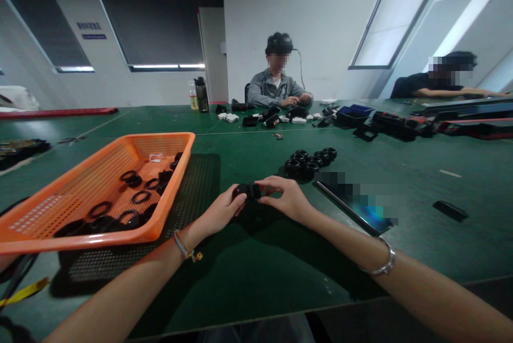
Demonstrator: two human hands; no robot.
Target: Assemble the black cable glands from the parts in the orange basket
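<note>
My left hand [228, 207] grips a rounded black plastic part [241, 190] in front of me, just above the green table. Against its right side is a black ring-like piece [256, 191], pinched between the thumb and fingers of my right hand [284, 197]. The two pieces touch or nearly touch; I cannot tell whether they are joined. To the left, an orange basket [176, 193] holds black rings [141, 196] and other black parts. Beyond my right hand, several round black parts [312, 168] stand grouped together.
A phone [352, 207] lies right of my right hand, with a small black piece [450, 210] farther right. Across the table [240, 145], a person [276, 84] sits behind scattered black and white parts and a blue tray [354, 113]. Another person [436, 84] works at far right. Bottles [201, 94] stand behind.
</note>
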